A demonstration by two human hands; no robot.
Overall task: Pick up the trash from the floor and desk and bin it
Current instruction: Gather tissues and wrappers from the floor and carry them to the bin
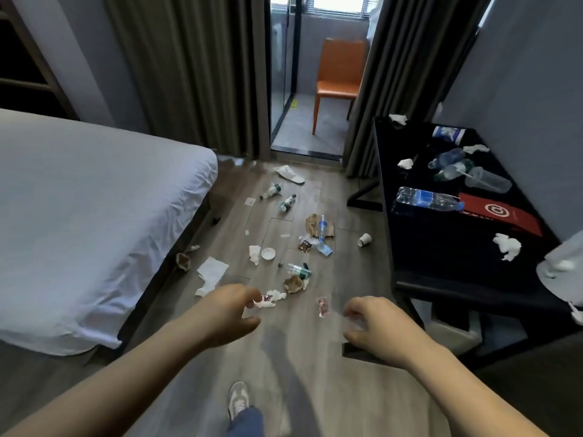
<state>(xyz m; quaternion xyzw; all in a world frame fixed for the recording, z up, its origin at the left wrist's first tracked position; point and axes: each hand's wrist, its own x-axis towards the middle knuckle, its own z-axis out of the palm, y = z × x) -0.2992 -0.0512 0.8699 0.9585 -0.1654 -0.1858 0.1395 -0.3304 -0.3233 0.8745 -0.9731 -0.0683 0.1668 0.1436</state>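
Observation:
Trash lies scattered over the wooden floor ahead: a plastic bottle (298,269), a brown paper bag (318,227), a paper cup (365,239), a flat tissue (211,272), a crumpled tissue (273,298) and a red wrapper (323,305). On the black desk (441,263) at the right lie a blue-labelled bottle (426,200), a clear plastic cup (487,181) and a crumpled tissue (506,246). My left hand (230,313) and my right hand (375,326) are stretched forward above the floor, fingers loosely curled, holding nothing I can make out. No bin is in view.
A white bed (94,216) fills the left side. Dark curtains flank an open glass door, with an orange chair (339,80) beyond it. A white slipper (290,174) lies near the doorway. A red booklet (501,216) rests on the desk. My shoe (238,400) stands below.

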